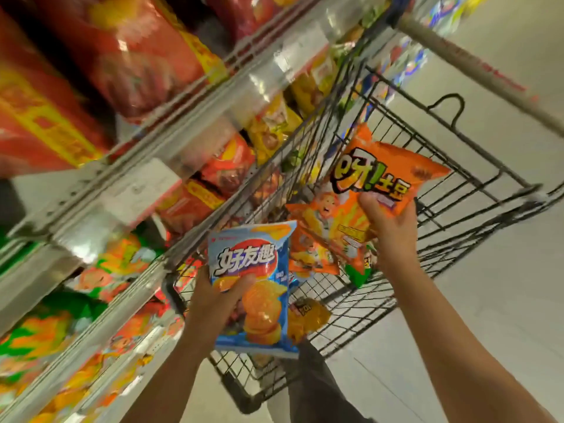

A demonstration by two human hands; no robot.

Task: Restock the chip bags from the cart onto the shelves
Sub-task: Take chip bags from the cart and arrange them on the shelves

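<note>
My left hand (213,303) grips a blue chip bag (253,288) by its left side, thumb across the front, above the near corner of the black wire cart (457,209). An orange chip bag (378,178) is held up over the cart by my right hand (393,227), thumb on its front near the lower edge. More orange bags (317,248) and a yellow bag (308,315) lie inside the cart. The shelves (152,141) run along the left, blurred, stocked with red, yellow, orange and green bags.
The cart's grey handle bar (476,68) crosses the upper right. Pale floor (503,300) lies to the right of the cart. The cart's left side sits close against the shelf edges. A dark trouser leg (314,389) shows below the cart.
</note>
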